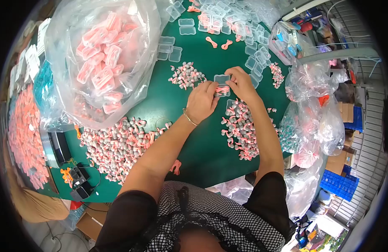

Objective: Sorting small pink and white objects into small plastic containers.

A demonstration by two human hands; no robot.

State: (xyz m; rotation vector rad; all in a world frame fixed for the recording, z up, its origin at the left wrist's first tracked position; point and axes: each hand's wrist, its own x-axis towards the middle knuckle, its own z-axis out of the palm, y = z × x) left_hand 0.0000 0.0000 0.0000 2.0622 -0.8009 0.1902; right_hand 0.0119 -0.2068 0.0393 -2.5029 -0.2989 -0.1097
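One open clear box (221,80), held between left hand (200,101) and right hand (243,86), just above centre of the frame.

Left hand: fingers curled nearly closed, gripping the box's left side; right hand: thumb and fingertips pinched at its right edge, exact contacts partly hidden. Box touches both, right of the left fingertips, left of the right hand. Pink cord (222,90) lies in the near half. Judged risks: a loose loop over the rim could jam the hinged halves; an uneven grip could tip cord onto the green surface (196,155); a low right forearm (266,134) could scatter the pink-and-grey pile (241,128) beside it.
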